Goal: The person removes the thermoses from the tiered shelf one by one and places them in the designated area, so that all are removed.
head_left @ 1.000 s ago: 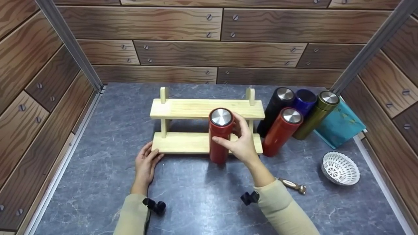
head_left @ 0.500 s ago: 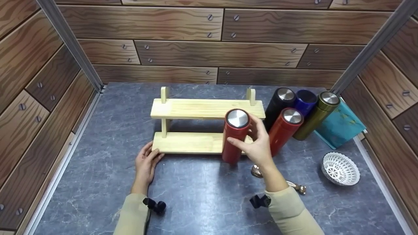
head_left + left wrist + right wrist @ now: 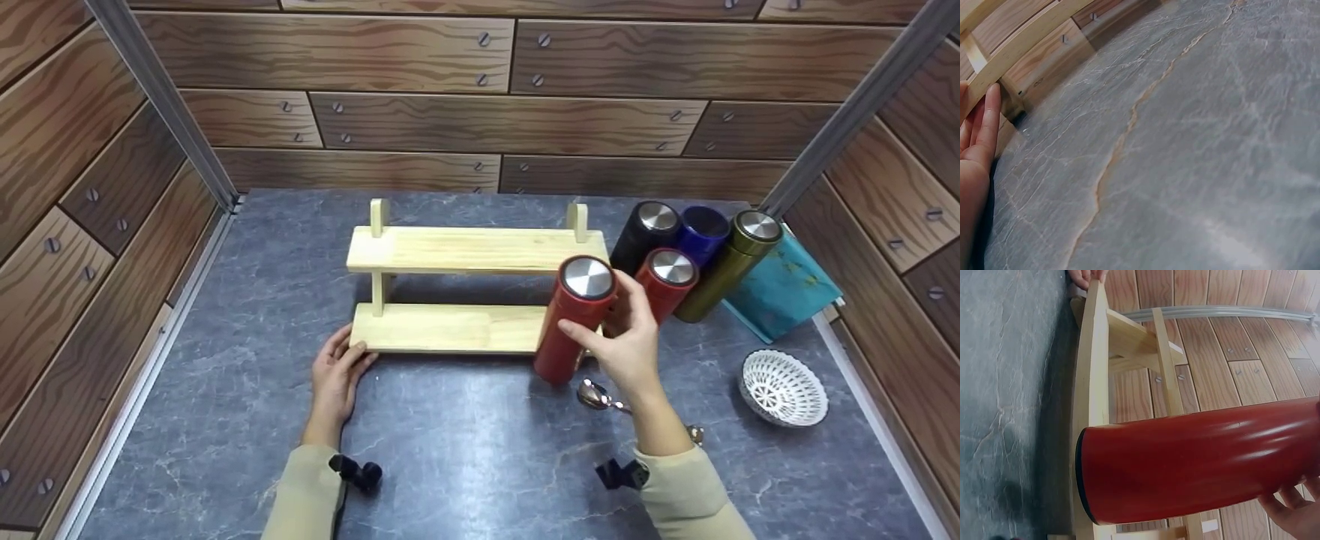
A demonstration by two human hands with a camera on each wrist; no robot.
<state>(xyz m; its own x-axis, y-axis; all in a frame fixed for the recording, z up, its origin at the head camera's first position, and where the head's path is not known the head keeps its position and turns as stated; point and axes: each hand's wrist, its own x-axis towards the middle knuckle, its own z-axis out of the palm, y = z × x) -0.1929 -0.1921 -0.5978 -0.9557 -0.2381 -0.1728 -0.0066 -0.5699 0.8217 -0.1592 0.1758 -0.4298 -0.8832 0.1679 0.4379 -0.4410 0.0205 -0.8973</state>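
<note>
A red thermos bottle (image 3: 566, 337) with a silver lid is held by my right hand (image 3: 630, 356), thumb on its near left side and fingers round its upper right. It leans slightly, overlapping the right part of a two-tier wooden shelf (image 3: 450, 251) in the head view. The right wrist view shows the bottle's side and dark base rim (image 3: 1081, 478) close in front of the shelf boards (image 3: 1095, 354). My left hand (image 3: 334, 382) grips the lower board's left corner, thumb on top; its fingers (image 3: 991, 124) touch the board in the left wrist view.
Right of the shelf stand another red bottle (image 3: 670, 289), a black one (image 3: 637, 232), a blue one (image 3: 703, 229) and an olive-gold one (image 3: 731, 266). A teal packet (image 3: 784, 285) lies behind. A white woven basket (image 3: 784, 386) and a spoon (image 3: 596, 394), partly under my right arm, lie nearer.
My right hand has carried the red thermos bottle rightward along the front of the shelf, toward the other bottles. The spoon's bowl has come into view. My left hand stays put.
</note>
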